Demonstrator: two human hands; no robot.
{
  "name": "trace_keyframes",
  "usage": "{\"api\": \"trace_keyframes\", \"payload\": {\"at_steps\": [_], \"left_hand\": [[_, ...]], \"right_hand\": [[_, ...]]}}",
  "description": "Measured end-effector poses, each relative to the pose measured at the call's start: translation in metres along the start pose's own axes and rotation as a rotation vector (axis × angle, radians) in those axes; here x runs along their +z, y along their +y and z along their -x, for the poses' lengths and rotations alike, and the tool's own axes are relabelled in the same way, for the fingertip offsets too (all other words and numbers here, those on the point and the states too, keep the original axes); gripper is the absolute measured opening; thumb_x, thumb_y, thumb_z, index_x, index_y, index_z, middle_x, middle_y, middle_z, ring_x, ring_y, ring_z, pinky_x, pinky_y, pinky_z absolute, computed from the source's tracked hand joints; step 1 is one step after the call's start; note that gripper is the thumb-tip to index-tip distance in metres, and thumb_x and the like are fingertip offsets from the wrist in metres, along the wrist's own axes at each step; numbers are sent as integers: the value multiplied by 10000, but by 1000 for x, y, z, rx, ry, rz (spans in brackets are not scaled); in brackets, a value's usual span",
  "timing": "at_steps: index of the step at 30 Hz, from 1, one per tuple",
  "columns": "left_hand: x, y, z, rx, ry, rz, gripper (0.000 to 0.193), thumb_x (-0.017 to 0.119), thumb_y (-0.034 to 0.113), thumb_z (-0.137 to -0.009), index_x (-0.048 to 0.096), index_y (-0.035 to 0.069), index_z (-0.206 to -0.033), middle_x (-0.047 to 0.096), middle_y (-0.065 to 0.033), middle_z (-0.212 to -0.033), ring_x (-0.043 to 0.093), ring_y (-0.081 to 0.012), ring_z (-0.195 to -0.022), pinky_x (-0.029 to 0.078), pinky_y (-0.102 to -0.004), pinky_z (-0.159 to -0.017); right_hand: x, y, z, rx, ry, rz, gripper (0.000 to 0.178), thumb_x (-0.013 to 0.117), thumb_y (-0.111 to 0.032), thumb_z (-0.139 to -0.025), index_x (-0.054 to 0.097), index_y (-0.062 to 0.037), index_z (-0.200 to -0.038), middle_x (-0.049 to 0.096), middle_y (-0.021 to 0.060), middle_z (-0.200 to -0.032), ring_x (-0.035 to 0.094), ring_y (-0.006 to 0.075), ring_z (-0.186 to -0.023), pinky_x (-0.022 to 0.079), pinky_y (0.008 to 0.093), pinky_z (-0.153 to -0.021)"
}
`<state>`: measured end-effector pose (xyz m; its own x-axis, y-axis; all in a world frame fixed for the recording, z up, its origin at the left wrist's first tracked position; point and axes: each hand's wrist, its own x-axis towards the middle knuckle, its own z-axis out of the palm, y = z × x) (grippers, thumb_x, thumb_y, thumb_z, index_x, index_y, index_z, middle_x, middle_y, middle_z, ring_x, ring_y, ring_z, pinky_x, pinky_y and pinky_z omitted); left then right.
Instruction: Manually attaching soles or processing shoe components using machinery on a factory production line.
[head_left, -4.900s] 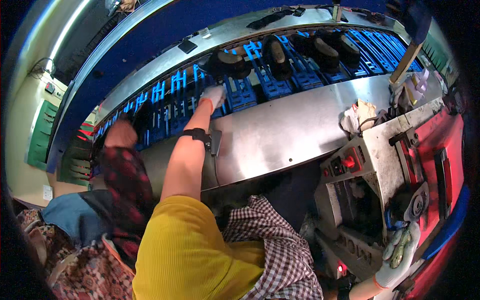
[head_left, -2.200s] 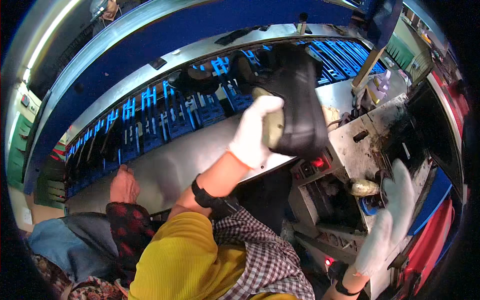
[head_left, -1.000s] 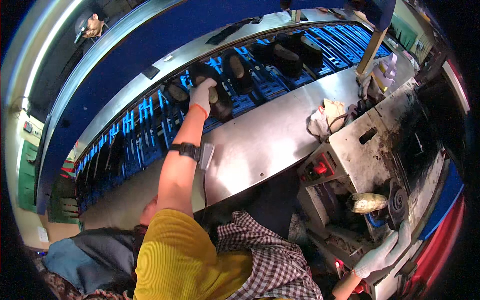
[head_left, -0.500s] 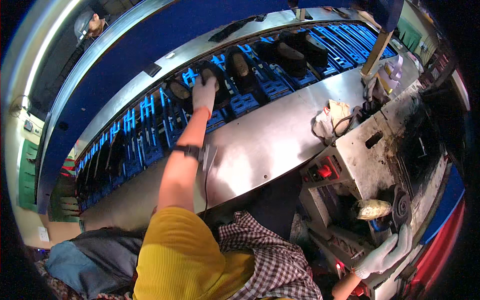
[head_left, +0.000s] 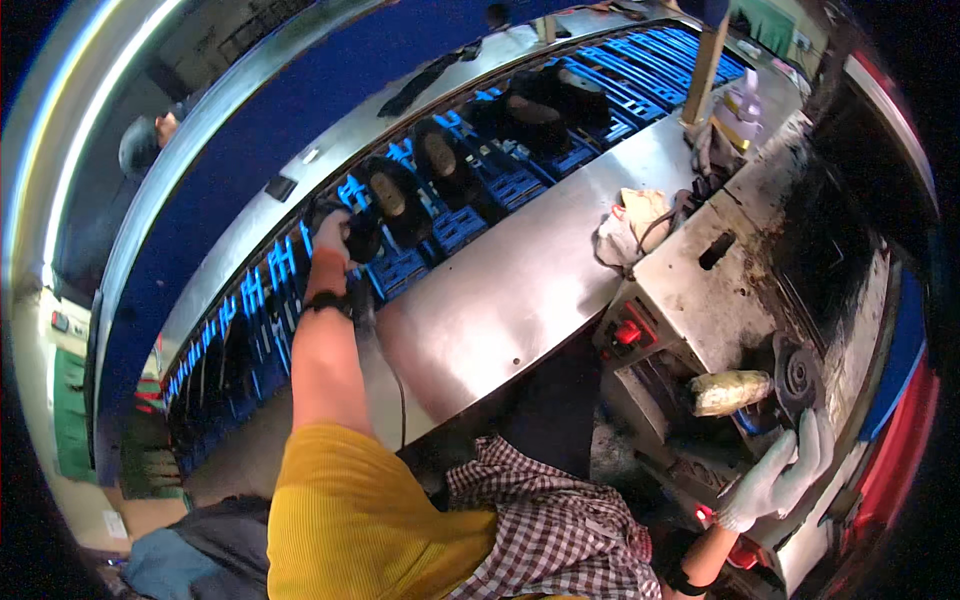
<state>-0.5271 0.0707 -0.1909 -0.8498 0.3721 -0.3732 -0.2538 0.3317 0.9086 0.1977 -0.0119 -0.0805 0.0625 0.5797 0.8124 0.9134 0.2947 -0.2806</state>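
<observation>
My left hand, in a pale glove, reaches forward over the blue slatted conveyor. It is closed round a black shoe, the leftmost of the row, and covers part of it. Further right along the slats lie more black shoes with greyish oval patches, among them a black shoe close beside the hand. Low on the right, my right hand, also gloved, has its fingers stretched out and holds nothing. Just beyond its fingertips is a round black disc on a dirty metal machine.
A bare metal ledge runs in front of the conveyor. On its right end are crumpled cloths and a pale bottle. A tape-wrapped handle juts from the machine, near a red knob. A blue beam arches overhead; another person stands beyond.
My left hand has moved left, from the second shoe to the leftmost one. My right hand stays by the machine with its fingers stretched. The whole view has shifted somewhat.
</observation>
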Motion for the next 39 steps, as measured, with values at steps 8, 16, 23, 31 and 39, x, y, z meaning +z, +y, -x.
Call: {"api": "trace_keyframes", "payload": {"at_steps": [8,16,23,31,39], "left_hand": [[-25,0,134,951,-261,-319,496,624,351,-907,596,11,-1267,646,-204,-1310,647,-415,-1148,497,-605,-1023],[86,85,323,-77,-1349,552,831,591,412,-896,371,-88,-1522,496,-314,-1474,553,-450,-1308,463,-597,-1093],[205,97,466,-278,-1771,418,402,558,342,-1003,621,39,-1260,688,-120,-1233,638,-235,-1177,486,-447,-1078],[234,148,515,1174,-1455,123,594,703,352,-954,570,-27,-1391,705,-167,-1245,668,-252,-1129,510,-363,-996],[281,241,589,1812,-970,235,586,602,377,-922,575,1,-1371,648,-265,-1238,630,-423,-1113,483,-469,-986]], "right_hand": [[-14,-9,-4,253,-28,-170,299,541,14,-978,646,70,-1252,590,193,-1348,541,315,-1304,382,425,-1147],[-31,-99,-107,518,-684,-1325,572,618,-196,-1010,430,12,-1509,603,177,-1361,582,223,-1256,438,360,-1100],[2,-81,-149,626,-742,-1248,839,610,-526,-988,278,-13,-1563,583,122,-1410,610,181,-1209,504,319,-995],[46,56,-198,742,-308,-989,635,682,-492,-922,614,-35,-1358,755,128,-1085,726,228,-1015,534,358,-979],[112,55,-212,316,-710,426,900,579,-793,-842,569,-132,-1452,600,289,-1349,589,422,-1292,515,460,-1055]]}}
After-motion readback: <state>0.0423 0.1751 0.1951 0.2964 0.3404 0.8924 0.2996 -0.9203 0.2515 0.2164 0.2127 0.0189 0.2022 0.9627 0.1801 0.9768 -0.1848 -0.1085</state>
